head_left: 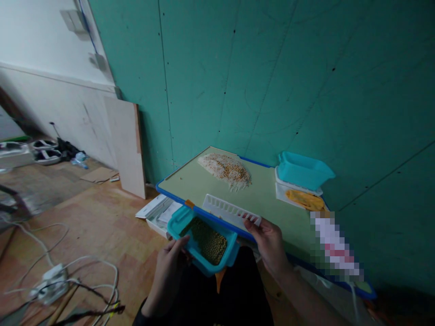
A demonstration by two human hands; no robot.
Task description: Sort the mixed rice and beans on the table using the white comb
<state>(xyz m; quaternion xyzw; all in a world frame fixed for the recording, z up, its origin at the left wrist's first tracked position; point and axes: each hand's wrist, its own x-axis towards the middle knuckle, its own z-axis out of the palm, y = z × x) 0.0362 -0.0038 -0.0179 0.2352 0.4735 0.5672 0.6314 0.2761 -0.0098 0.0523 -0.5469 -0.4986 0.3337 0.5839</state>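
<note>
My left hand grips the near left side of a turquoise plastic tub, thumb over its rim. Inside the tub lie small green beans and larger yellowish beans. The tub is held just off the table's front edge, above my lap. My right hand pinches the right end of a white slotted plastic strip, which stands along the table's front edge, behind the tub. Farther back on the table a heap of white rice-like grains mixed with yellow beans is spread out.
At the table's right rear sit another turquoise tub and an orange cloth-like item. A blurred-out packet lies nearer. A green wall stands behind. White cables and a power strip cover the floor at left.
</note>
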